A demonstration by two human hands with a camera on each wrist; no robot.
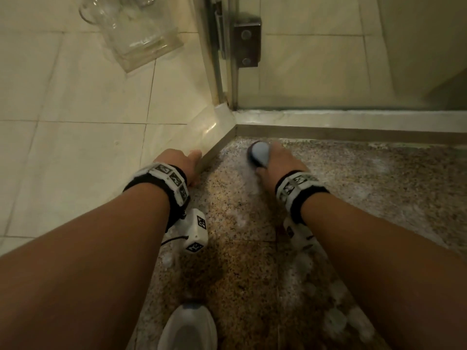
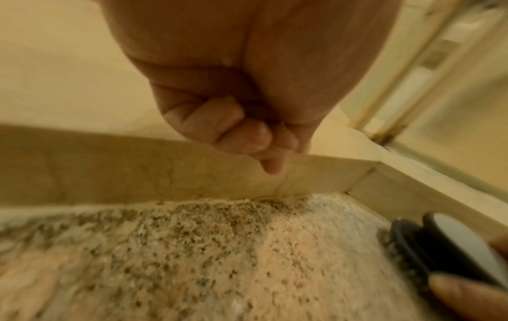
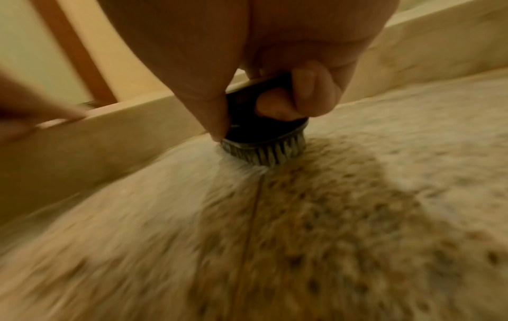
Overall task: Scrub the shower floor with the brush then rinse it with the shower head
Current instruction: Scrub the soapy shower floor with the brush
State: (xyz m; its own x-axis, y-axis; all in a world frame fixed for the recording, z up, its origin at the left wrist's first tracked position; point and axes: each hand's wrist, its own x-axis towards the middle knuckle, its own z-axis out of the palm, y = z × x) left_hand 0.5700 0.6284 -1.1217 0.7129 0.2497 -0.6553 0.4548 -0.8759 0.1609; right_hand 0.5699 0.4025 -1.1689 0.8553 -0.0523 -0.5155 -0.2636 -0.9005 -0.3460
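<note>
Floor [image 1: 252, 261]: speckled stone, white foam on it.
Curb [image 1: 209, 137]: low ledge beside the floor.
Right hand [image 1: 278, 165]: fingers closed around the brush [image 1: 259, 154], bristles on the floor near the corner.
Left hand [image 1: 180, 162]: rests on the curb, fingers curled, seems to hold nothing.
</note>
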